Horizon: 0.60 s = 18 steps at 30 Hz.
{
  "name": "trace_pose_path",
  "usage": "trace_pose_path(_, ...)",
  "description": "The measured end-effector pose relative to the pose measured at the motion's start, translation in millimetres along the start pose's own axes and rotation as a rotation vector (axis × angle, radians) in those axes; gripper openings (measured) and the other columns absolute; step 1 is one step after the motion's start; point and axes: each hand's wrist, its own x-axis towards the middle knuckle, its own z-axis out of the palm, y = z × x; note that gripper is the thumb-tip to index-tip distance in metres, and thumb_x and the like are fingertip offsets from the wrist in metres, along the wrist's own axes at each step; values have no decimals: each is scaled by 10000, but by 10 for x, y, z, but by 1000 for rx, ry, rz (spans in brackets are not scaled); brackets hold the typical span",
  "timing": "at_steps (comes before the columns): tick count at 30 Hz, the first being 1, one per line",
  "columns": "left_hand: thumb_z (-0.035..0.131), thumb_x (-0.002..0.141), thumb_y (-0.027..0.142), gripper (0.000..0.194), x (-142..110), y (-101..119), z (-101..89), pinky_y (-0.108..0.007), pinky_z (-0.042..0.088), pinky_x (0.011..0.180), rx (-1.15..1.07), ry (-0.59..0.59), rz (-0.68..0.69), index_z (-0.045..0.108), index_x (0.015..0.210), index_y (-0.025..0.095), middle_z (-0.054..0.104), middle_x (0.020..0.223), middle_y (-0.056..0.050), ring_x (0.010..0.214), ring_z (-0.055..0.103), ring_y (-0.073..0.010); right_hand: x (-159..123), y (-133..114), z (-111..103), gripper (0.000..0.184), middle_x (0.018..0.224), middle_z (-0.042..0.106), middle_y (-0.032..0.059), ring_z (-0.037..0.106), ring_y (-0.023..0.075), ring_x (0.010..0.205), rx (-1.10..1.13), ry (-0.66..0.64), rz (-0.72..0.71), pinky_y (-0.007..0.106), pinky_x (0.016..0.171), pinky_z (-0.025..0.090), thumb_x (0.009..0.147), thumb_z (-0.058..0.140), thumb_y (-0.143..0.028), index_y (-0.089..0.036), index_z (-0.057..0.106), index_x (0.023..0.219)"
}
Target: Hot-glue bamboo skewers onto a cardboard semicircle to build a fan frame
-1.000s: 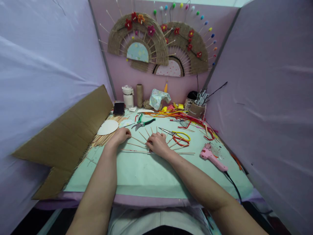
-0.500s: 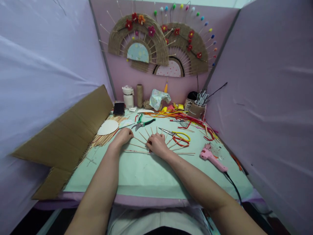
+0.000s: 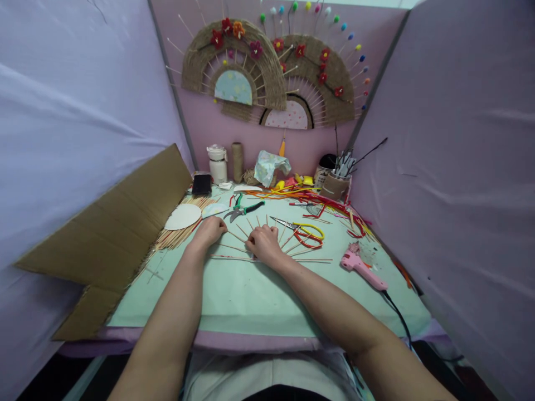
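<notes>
Thin wooden sticks (image 3: 309,260) spread out like a half-round fan on the pale green cloth. My left hand (image 3: 212,229) is closed in a pinch at the outer end of one stick (image 3: 236,236) on the fan's left side. Over the fan's middle lies my right hand (image 3: 264,243), its fingers bent and pressed near the inner end of that same stick. This hand hides the point where the sticks meet. Yellow-and-red-handled scissors (image 3: 308,230) lie just right of the fan, partly among the sticks. Behind the fan rest green-handled pruning shears (image 3: 246,210).
A pink glue gun (image 3: 363,272) with a black cord lies at the right. Bundled sticks (image 3: 169,239) and a white oval (image 3: 183,216) are by the cardboard (image 3: 112,223). Red and yellow pipe cleaners (image 3: 292,192) lie at the back. Decorated twine fans (image 3: 271,94) hang on the back wall.
My right hand has shifted very slightly left over the fan's middle. The left hand keeps its pinch on the stick. The whole view has moved a little.
</notes>
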Motion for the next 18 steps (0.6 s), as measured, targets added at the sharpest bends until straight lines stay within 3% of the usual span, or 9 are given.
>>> trace_pose_path(10, 620, 793, 220, 175, -11, -9, 16, -278, 491, 842, 6, 36, -9, 779, 852, 175, 779, 948, -104, 916, 683, -225, 12, -19, 12, 223, 940, 726, 66, 527, 220, 994, 26, 38, 13, 381, 838, 241, 924, 582, -247, -200, 753, 788)
trace_pose_path(18, 599, 800, 262, 182, -64, -97, -128, -304, 491, 808, -46, 86, 2, 748, 866, 179, 759, 974, -103, 921, 668, -245, -6, 142, -199, 326, 996, 714, 69, 527, 224, 1031, 43, 163, 104, 376, 869, 236, 1015, 494, -367, -212, 737, 861)
